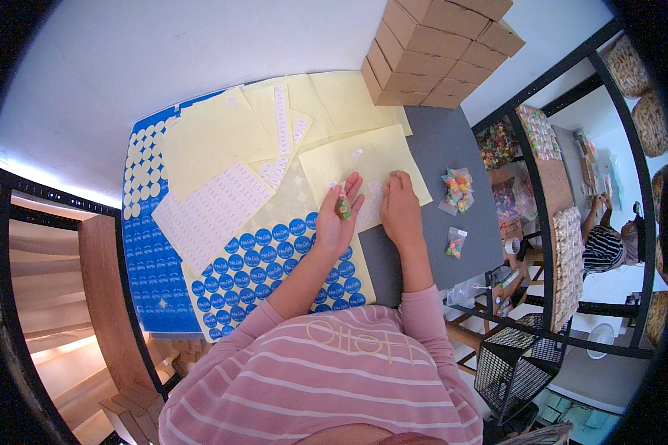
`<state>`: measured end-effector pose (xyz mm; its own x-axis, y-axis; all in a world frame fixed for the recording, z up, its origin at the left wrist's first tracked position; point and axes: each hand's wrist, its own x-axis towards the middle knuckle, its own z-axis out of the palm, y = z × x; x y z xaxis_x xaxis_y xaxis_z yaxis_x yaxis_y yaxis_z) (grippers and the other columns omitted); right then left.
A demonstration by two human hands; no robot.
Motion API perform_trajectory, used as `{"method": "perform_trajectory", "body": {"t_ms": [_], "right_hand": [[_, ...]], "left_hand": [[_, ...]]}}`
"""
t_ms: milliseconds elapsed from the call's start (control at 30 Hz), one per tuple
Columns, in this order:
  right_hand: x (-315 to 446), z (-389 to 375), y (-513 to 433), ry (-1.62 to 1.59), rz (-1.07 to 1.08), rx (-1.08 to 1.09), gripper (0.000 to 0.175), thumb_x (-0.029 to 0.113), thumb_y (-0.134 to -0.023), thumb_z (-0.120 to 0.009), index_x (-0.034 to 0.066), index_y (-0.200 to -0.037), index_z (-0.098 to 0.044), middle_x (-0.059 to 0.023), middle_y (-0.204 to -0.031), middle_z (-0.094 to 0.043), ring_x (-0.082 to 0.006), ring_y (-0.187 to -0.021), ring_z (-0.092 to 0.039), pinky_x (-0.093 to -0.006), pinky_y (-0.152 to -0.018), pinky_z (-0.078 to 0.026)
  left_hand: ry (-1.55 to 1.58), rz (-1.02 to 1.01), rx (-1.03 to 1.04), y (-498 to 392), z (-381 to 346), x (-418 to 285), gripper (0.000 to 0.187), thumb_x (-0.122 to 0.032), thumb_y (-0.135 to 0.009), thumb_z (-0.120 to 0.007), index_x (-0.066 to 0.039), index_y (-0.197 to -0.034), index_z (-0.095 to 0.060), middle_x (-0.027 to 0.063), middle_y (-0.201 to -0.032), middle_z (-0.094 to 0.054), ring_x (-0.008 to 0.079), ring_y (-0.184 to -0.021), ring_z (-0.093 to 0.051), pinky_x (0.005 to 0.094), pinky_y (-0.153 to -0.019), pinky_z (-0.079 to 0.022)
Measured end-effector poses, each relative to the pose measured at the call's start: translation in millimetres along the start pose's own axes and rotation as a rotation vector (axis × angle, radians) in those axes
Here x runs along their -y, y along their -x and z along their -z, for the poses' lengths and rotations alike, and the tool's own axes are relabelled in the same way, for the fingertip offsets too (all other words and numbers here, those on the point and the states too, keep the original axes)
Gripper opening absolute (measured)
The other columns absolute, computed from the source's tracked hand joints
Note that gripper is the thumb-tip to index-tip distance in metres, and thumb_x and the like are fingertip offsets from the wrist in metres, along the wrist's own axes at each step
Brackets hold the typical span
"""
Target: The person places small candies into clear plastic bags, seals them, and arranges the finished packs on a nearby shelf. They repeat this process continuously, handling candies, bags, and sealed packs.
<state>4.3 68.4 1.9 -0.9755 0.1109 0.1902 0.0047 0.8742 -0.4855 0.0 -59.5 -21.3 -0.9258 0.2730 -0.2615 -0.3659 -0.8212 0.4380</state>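
Note:
My left hand holds a small clear packet of green and multicoloured pieces, with a white top near the thumb. To its right my right hand rests over a pale yellow backing sheet, its fingers curled inward; whether they pinch anything is hidden. Small white labels sit on that sheet between my hands, and one lone label lies farther up. Below my left forearm is a sheet of round blue stickers. Two clear bags of colourful pieces, a larger one and a smaller one, lie on the grey tabletop.
More backing sheets and a white label sheet overlap at left. Stacked cardboard boxes stand at the back right. Black metal shelving with packed goods rises on the right. Beyond it a person sits working. A black mesh basket stands lower right.

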Motion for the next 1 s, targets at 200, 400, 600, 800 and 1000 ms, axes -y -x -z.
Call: {"method": "perform_trajectory", "body": {"t_ms": [200, 400, 600, 800, 1000], "right_hand": [[-10.5, -2.3, 1.0, -0.130, 0.037, -0.081, 0.023, 0.008, -0.088, -0.042, -0.0058, -0.105, -0.048, -0.0222, -0.114, -0.049, -0.0390, -0.109, -0.047, -0.0437, -0.097, -0.035], [-13.2, 0.0, 6.9, -0.642, 0.019, -0.332, 0.016, 0.015, -0.089, -0.047, 0.0004, -0.087, -0.054, -0.0134, -0.115, -0.053, -0.0262, -0.112, -0.047, -0.0362, -0.096, -0.033], [-5.3, 2.3, 18.5, -1.037, 0.033, -0.107, 0.010, 0.011, -0.089, -0.049, 0.0033, -0.092, -0.054, -0.0117, -0.120, -0.051, -0.0261, -0.120, -0.041, -0.0360, -0.101, -0.028], [-1.8, 0.5, 18.5, -0.919, 0.090, -0.086, 0.005, 0.009, -0.085, -0.054, 0.0041, -0.086, -0.057, -0.0114, -0.117, -0.054, -0.0277, -0.120, -0.041, -0.0371, -0.101, -0.030], [0.7, 6.9, 19.0, -0.736, 0.117, -0.105, 0.005, 0.009, -0.083, -0.057, 0.0047, -0.084, -0.059, -0.0112, -0.116, -0.055, -0.0299, -0.121, -0.041, -0.0386, -0.101, -0.030]], "left_hand": [[-0.032, -0.015, -0.066, 1.1, -4.5, -0.6, 0.034, -0.027, -0.097, -0.032, -0.001, -0.116, -0.042, 0.0131, -0.133, -0.041, 0.0239, -0.128, -0.033, 0.0400, -0.105, -0.026], [-0.319, -0.222, 0.050, 6.8, -5.1, 3.6, 0.022, -0.025, -0.096, -0.039, -0.005, -0.096, -0.048, 0.0122, -0.101, -0.058, 0.0163, -0.089, -0.056, 0.0287, -0.076, -0.045], [-0.599, -0.294, 0.065, 6.7, -2.1, 4.4, 0.022, -0.023, -0.096, -0.041, -0.004, -0.094, -0.050, 0.0081, -0.090, -0.061, 0.0094, -0.076, -0.054, 0.0223, -0.064, -0.044], [-0.635, -0.265, 0.123, 8.8, -1.6, 3.7, 0.019, -0.014, -0.094, -0.042, -0.002, -0.101, -0.054, 0.0063, -0.095, -0.060, 0.0088, -0.082, -0.054, 0.0213, -0.067, -0.043], [-0.802, -0.267, 0.124, 10.9, -3.4, 3.6, 0.020, -0.013, -0.094, -0.042, -0.001, -0.101, -0.056, 0.0059, -0.095, -0.061, 0.0103, -0.087, -0.055, 0.0230, -0.074, -0.044]]}}
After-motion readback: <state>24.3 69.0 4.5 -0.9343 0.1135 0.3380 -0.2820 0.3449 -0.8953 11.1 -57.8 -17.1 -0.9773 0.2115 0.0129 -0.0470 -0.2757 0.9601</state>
